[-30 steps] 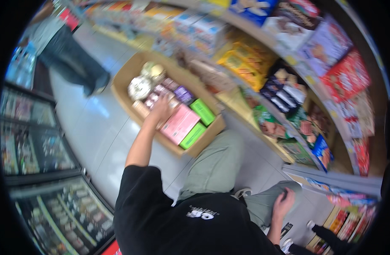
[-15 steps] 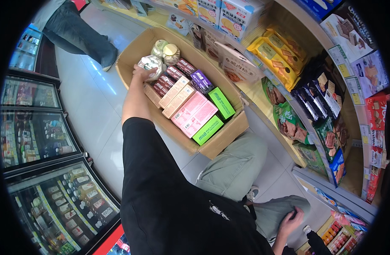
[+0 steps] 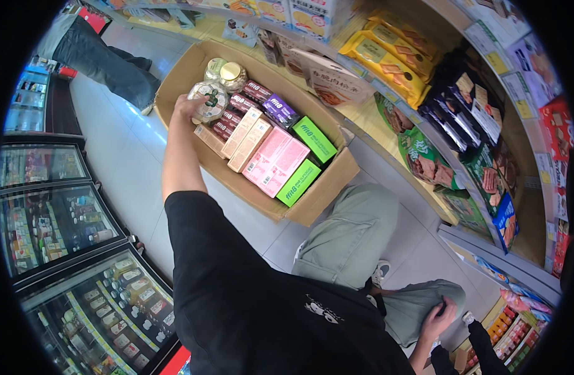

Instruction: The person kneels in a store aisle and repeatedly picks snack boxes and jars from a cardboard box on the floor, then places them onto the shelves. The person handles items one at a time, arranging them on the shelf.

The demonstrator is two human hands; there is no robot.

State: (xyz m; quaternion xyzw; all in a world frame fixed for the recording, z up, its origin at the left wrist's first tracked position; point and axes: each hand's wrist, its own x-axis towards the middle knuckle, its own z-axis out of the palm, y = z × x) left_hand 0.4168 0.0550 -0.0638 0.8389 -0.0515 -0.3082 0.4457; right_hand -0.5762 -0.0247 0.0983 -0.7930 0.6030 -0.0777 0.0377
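Note:
My left hand [image 3: 188, 107] reaches into a cardboard box [image 3: 279, 211] and grips a clear jar with a pale lid [image 3: 210, 103] from its left side. Two more jars stand against it at the box's far end, one with a cream lid [image 3: 230, 72]. Beside them are dark red boxes [image 3: 257, 92], a purple box [image 3: 279, 110], tan boxes [image 3: 242, 139], pink boxes [image 3: 275, 159] and green boxes [image 3: 315, 139]. My right hand [image 3: 438, 322] rests on my knee at the lower right, holding nothing, its fingers loosely bent and apart.
Snack shelves [image 3: 437, 212] curve along the right, with yellow packets [image 3: 387, 59] and green bags [image 3: 424, 159]. Glass-fronted fridges [image 3: 105, 306] line the left. Another person's legs [image 3: 105, 62] are at the upper left. Someone else's dark-clothed legs [image 3: 487, 350] show at the lower right.
The view has shifted, so the box appears farther left. My left hand stays on the jar, its fingers set a little differently. My right hand remains on my knee.

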